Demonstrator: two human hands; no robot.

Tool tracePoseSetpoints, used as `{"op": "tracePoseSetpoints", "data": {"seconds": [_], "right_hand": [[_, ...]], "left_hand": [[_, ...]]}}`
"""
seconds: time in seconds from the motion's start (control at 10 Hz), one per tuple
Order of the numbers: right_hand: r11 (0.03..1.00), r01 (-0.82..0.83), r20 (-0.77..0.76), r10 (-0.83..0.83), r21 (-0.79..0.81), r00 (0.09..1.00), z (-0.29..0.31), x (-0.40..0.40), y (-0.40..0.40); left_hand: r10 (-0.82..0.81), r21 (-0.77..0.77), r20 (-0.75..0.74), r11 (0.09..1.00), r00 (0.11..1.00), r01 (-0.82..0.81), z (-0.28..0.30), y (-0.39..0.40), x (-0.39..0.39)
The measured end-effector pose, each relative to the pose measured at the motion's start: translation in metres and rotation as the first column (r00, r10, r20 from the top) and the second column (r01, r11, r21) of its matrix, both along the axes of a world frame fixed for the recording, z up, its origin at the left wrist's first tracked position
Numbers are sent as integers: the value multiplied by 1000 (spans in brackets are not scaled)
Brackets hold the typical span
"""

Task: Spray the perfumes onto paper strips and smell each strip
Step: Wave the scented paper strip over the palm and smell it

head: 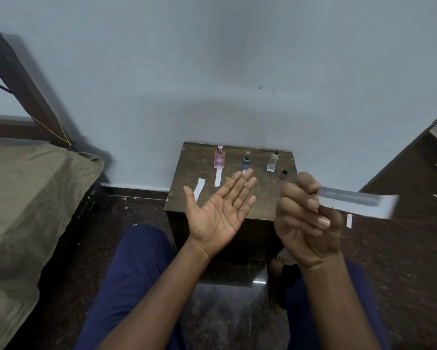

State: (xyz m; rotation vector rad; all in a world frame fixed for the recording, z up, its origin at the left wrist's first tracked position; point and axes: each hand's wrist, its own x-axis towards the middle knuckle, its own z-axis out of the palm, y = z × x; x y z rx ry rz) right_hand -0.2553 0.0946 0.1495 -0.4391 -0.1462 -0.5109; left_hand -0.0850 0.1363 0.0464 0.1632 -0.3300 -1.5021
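Observation:
On a small dark wooden table (187,198) by the wall stand a pink perfume bottle (219,157), a blue bottle (246,161), a clear bottle (273,161) and a small dark cap (284,175). Two paper strips lie on the table, one at the left (199,189) and one below the pink bottle (218,177). My right hand (306,221) pinches a motion-blurred paper strip (359,205) that points to the right. My left hand (220,213) floats palm up above the table's front, fingers straight, holding nothing.
A bed with an olive cover (28,210) and dark wooden frame (22,84) fills the left. My legs in blue trousers (131,279) are below. Paper scraps (349,220) lie on the dark floor at the right, near a dark furniture edge (414,137).

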Motion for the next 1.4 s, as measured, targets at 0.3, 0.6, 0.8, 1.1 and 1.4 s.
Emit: {"op": "tracePoseSetpoints", "data": {"seconds": [0.3,0.6,0.8,1.1,1.4], "right_hand": [[632,-90,-636,-750,-770,178,-41,23,2],[536,-99,-542,-839,-838,39,-41,12,-8],[416,-97,-410,-909,-904,-77,-50,-7,-25],[103,-456,-166,-981,-884,100,-69,-5,-27],[226,-211,-260,-953,-951,154,-68,-6,-28]], "left_hand": [[-56,-68,-60,996,997,52,1,-1,-1],[-32,4,-52,999,998,33,5,1,1],[67,203,256,972,964,-121,13,1,4],[212,-382,836,887,-507,-258,-9,4,1],[139,-261,938,887,-318,-382,-7,-3,1]]}}
